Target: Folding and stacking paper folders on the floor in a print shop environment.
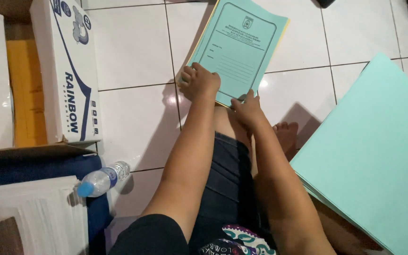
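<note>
A light green folder cover with a printed black frame lies on the white tiled floor, on top of a yellow sheet whose edge shows along its right side. My left hand presses on the folder's near left corner. At the near bottom edge my right hand pinches the folder, fingers on it. Both forearms stretch out over my knee in dark shorts.
A big stack of plain green folder sheets fills the right side. At the left stand a white cardboard box, a plastic water bottle with a blue cap, a white paper stack and a yellow board.
</note>
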